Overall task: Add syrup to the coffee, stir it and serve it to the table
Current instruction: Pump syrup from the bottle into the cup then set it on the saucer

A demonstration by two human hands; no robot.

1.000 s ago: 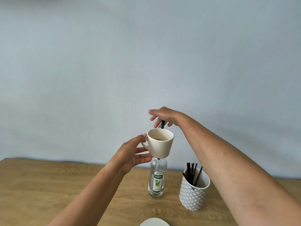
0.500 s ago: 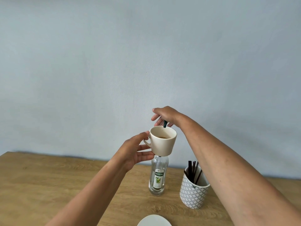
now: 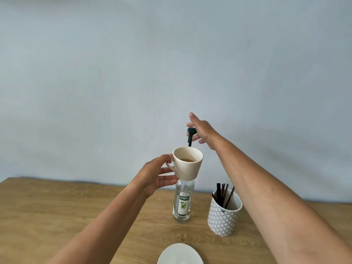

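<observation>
At frame centre, the cup (image 3: 188,168) is gripped by the left hand (image 3: 154,174), the pump (image 3: 191,133) touched by the right hand's (image 3: 204,130) straight fingers (image 3: 192,117); a squirt may be spilled onto the desk (image 3: 57,216) if the cup is tilted away.

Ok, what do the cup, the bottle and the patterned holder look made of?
Cup: cream glazed ceramic, probably, from its smooth soft sheen. Bottle: clear glass or hard plastic, see-through with a paper-looking label. Patterned holder: likely glazed ceramic, thick white rim, printed grey lattice.
</observation>
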